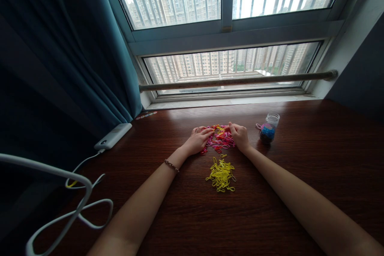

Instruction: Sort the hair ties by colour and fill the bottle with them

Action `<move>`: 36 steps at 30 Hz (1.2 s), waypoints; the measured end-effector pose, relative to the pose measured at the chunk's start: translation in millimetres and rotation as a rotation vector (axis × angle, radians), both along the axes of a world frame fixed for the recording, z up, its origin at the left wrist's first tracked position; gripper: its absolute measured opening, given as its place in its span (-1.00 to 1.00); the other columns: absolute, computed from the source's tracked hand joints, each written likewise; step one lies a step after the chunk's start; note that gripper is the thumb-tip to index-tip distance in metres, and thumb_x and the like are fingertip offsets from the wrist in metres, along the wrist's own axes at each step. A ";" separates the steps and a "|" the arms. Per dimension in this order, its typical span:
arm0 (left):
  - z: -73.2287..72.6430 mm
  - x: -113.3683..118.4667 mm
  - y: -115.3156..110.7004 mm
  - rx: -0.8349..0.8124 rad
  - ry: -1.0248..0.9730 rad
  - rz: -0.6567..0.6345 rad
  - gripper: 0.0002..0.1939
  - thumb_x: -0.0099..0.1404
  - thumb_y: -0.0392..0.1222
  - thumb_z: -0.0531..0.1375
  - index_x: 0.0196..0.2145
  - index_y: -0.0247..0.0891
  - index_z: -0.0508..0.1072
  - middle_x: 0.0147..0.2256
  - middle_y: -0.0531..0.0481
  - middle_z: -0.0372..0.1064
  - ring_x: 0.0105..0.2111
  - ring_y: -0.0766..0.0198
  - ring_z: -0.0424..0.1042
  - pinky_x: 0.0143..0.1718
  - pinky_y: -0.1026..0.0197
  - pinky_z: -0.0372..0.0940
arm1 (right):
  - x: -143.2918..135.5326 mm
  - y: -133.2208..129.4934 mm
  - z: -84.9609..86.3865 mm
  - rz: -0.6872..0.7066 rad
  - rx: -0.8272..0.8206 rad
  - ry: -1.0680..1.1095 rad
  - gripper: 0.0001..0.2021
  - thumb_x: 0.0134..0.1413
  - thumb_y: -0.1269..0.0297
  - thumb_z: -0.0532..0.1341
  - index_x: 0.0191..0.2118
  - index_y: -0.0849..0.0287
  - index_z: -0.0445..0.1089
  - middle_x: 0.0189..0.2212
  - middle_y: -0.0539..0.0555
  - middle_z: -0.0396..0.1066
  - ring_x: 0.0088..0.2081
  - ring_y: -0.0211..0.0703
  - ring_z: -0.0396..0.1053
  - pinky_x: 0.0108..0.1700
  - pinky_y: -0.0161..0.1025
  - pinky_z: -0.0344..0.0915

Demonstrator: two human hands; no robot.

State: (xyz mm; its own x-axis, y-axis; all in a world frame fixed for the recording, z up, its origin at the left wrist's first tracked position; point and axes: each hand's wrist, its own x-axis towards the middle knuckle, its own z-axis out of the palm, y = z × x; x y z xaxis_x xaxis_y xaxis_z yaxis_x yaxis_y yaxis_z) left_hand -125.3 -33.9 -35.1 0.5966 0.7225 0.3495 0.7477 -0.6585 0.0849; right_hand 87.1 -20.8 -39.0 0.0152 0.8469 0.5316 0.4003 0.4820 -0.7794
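A heap of small pink and red loops (221, 140), with some yellow and orange ones among them, lies on the brown table. They look like little elastic bands or clips; the exact kind is too small to tell. At the heap's left edge rests my left hand (198, 141), its fingers stretched out over the loops. On the right side, my right hand (239, 136) is closed, thumb and fingers together by the heap's upper edge; what they pinch is hidden. Closer to me is a separate pile of yellow loops (221, 175), touched by neither hand.
A clear jar (268, 130) with blue and dark contents stands right of my right hand, a pink loop (258, 126) beside it. Far left lie a white power bank (113, 136) and a white cable (87, 196). Behind the table (306, 168) are a curtain and window.
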 end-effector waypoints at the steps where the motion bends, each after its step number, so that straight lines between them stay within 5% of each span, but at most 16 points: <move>1: -0.1 0.0 0.5 0.014 -0.029 -0.016 -0.59 0.25 -0.29 -0.01 0.05 -0.07 0.22 0.04 0.01 0.21 0.04 0.13 0.09 0.05 -0.01 -0.02 | 0.0 -0.1 0.0 0.000 -0.003 0.000 -0.56 0.15 0.11 -0.05 -0.51 0.18 0.47 -0.52 0.07 0.47 -0.45 -0.17 0.40 -0.36 -0.29 0.23; 6: -1.4 -2.4 6.0 0.073 -0.326 -0.037 -0.75 0.21 -0.32 0.05 -0.16 -0.23 0.40 -0.14 -0.08 0.35 -0.11 0.21 0.28 -0.04 0.11 0.18 | 0.6 -1.6 1.2 -0.004 -0.010 0.013 -0.56 0.14 0.09 -0.05 -0.52 0.18 0.47 -0.52 0.07 0.47 -0.47 -0.16 0.40 -0.36 -0.28 0.25; 10: -2.9 -7.7 10.3 0.088 -0.552 0.100 -0.89 0.17 -0.30 0.11 -0.36 -0.27 0.44 -0.35 -0.05 0.41 -0.30 0.25 0.38 -0.21 0.18 0.30 | -1.0 -1.4 1.4 0.009 -0.062 0.083 -0.55 0.10 0.04 -0.02 -0.54 0.17 0.48 -0.54 0.06 0.47 -0.44 -0.14 0.42 -0.32 -0.27 0.28; 14: -6.7 -11.6 13.9 0.055 -0.684 0.217 -0.87 0.16 -0.25 0.12 -0.33 -0.26 0.44 -0.36 -0.02 0.44 -0.38 0.27 0.42 -0.29 0.21 0.34 | -4.2 0.9 5.8 0.080 -0.227 0.253 -0.56 0.03 0.00 0.03 -0.58 0.20 0.47 -0.57 0.09 0.46 -0.46 -0.14 0.42 -0.32 -0.24 0.32; 18: -9.8 -12.2 16.3 0.007 -0.776 0.231 -0.79 0.18 -0.24 0.10 -0.22 -0.28 0.41 -0.31 -0.05 0.45 -0.33 0.27 0.44 -0.25 0.20 0.36 | 0.6 -4.7 25.5 0.516 -0.529 0.390 -0.60 -0.06 0.04 0.14 -0.61 0.31 0.44 -0.58 0.16 0.45 -0.56 -0.21 0.39 -0.41 -0.28 0.33; 22: -7.2 -10.9 14.6 0.014 -0.757 0.216 -0.80 0.18 -0.21 0.10 -0.24 -0.30 0.42 -0.28 -0.07 0.43 -0.30 0.25 0.43 -0.20 0.15 0.35 | 11.0 -19.2 49.0 1.070 -0.890 0.080 -0.63 -0.10 0.07 0.20 -0.46 0.38 0.46 -0.53 0.19 0.46 -0.51 -0.19 0.41 -0.45 -0.33 0.32; 24: -3.7 -9.7 12.0 0.042 -0.734 0.200 -0.81 0.18 -0.21 0.10 -0.27 -0.29 0.43 -0.28 -0.07 0.42 -0.30 0.25 0.42 -0.20 0.15 0.35 | 13.1 -22.8 52.4 1.201 -1.005 -0.061 -0.60 -0.10 0.05 0.20 -0.37 0.39 0.46 -0.41 0.25 0.47 -0.46 -0.16 0.43 -0.44 -0.32 0.33; 26: 0.5 -8.4 9.0 0.066 -0.705 0.178 -0.85 0.17 -0.22 0.11 -0.33 -0.28 0.44 -0.29 -0.06 0.41 -0.29 0.26 0.40 -0.20 0.16 0.34 | 12.4 -20.6 47.7 1.139 -0.940 -0.028 -0.58 -0.09 0.03 0.18 -0.36 0.39 0.46 -0.36 0.27 0.46 -0.48 -0.17 0.43 -0.50 -0.34 0.30; 30: 8.5 -5.0 2.7 0.036 -0.650 0.113 -0.88 0.16 -0.23 0.13 -0.43 -0.28 0.46 -0.31 -0.06 0.40 -0.28 0.26 0.38 -0.20 0.17 0.31 | 9.1 -4.6 25.8 0.598 -0.481 0.217 -0.58 -0.02 0.01 0.11 -0.43 0.34 0.44 -0.51 0.16 0.46 -0.59 -0.25 0.36 -0.59 -0.37 0.22; 33: 14.4 0.2 -2.5 -0.061 -0.599 0.015 -0.89 0.14 -0.22 0.16 -0.43 -0.28 0.47 -0.36 -0.07 0.40 -0.32 0.26 0.38 -0.23 0.18 0.30 | 10.3 4.4 14.1 0.224 -0.197 0.101 -0.62 0.02 0.06 0.07 -0.44 0.28 0.47 -0.55 0.11 0.45 -0.52 -0.20 0.37 -0.47 -0.31 0.25; 36: 19.5 10.1 -10.5 -0.192 -0.565 -0.116 -0.87 0.13 -0.20 0.17 -0.42 -0.30 0.48 -0.41 -0.06 0.42 -0.36 0.27 0.39 -0.26 0.20 0.30 | 12.2 6.2 10.0 0.099 -0.026 -0.116 -0.67 0.05 0.12 0.06 -0.41 0.20 0.49 -0.49 0.09 0.47 -0.40 -0.14 0.39 -0.32 -0.26 0.25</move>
